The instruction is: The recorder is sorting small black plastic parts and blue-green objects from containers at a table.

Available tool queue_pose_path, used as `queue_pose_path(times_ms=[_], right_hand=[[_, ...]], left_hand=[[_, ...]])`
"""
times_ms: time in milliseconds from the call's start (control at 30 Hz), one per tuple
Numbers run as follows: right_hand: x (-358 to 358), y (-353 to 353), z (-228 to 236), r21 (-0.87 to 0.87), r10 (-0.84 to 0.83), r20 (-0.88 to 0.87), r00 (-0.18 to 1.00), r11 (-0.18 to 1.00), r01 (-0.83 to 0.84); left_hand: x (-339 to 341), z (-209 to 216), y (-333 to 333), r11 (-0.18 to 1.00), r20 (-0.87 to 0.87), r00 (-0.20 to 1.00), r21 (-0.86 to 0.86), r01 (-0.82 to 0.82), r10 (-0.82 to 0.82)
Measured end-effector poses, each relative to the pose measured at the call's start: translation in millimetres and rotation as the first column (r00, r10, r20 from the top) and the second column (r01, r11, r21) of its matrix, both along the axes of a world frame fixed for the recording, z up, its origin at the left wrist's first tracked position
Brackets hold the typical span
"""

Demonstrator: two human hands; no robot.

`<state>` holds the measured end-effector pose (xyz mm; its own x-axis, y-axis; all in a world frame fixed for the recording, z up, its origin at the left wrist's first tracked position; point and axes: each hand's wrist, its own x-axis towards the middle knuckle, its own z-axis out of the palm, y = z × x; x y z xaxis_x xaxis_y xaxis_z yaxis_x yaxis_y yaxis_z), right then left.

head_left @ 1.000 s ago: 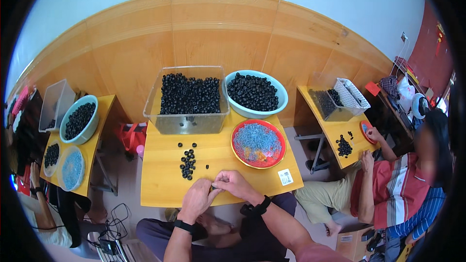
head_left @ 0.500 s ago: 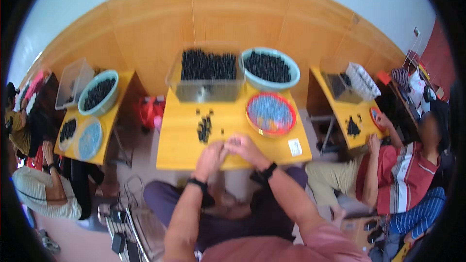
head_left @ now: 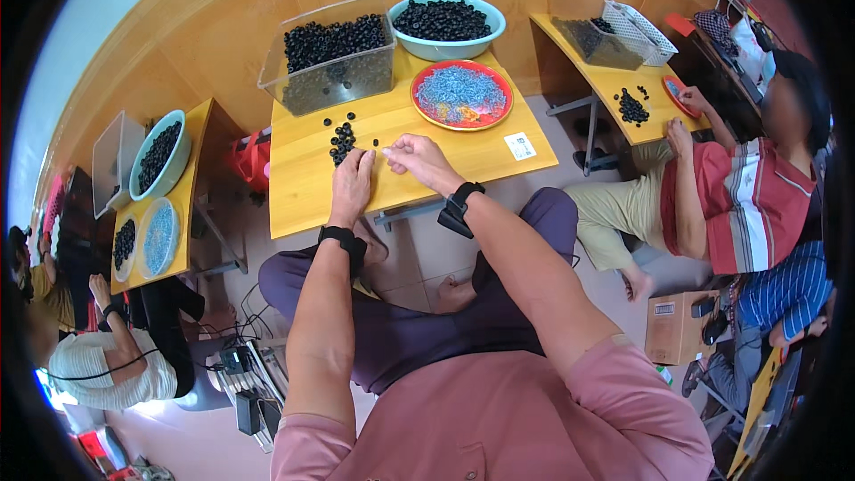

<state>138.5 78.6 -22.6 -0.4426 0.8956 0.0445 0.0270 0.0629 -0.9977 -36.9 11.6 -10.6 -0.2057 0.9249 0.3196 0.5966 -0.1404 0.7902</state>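
Note:
On the near part of a yellow table (head_left: pixel 392 189), my left hand (head_left: pixel 353 180) has its fingers together beside a small pile of black ring-like pieces (head_left: pixel 341 137). Whatever it may hold is hidden. A short gap to the right, my right hand (head_left: pixel 420 161) pinches thumb and forefinger; any small thing in the pinch is too small to name. One loose black piece (head_left: pixel 376 142) lies between the pile and my right hand. Beyond my right hand stands a red round tray (head_left: pixel 416 111) with many small bluish, clear-looking pieces (head_left: pixel 461 89) and a few orange ones.
A clear plastic bin (head_left: pixel 356 89) and a light-blue basin (head_left: pixel 445 51), both full of black pieces, stand at the back. A white card (head_left: pixel 520 146) lies at the right. People sit at side tables left and right. A cardboard box (head_left: pixel 679 328) is on the floor.
My hands were together at the table's near edge; now they are apart, the left by the pile. The view has shifted, so the table appears higher and tilted.

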Motion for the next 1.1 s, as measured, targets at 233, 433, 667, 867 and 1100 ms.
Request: queue_pose_path(times_ms=[233, 433, 667, 867, 1100], right_hand=[[-5, 0, 0, 0.025, -0.041, 0.054, 0.998, 0.999, 0.040], [-2, 0, -1, 0.009, -0.056, 0.052, 0.997, 0.998, 0.055], [-4, -2, 3, -0.031, -0.083, 0.059, 0.995, 0.996, 0.085], [-10, -7, 9, -0.043, -0.106, 0.118, 0.987, 0.993, 0.111], [-5, -2, -6, 0.145, -0.079, 0.132, 0.988, 0.988, 0.060]], left_hand=[[-1, -12, 3, 0.998, -0.081, 0.996, 0.045, 0.033, -0.029], [6, -9, 1, 0.995, -0.095, 0.993, 0.059, 0.076, -0.071], [10, -10, 0, 0.983, -0.146, 0.983, 0.128, 0.130, -0.111], [11, -8, -3, 0.992, -0.176, 0.980, 0.072, 0.102, -0.088], [14, -4, -4, 0.988, -0.162, 0.980, 0.084, 0.132, -0.117]])
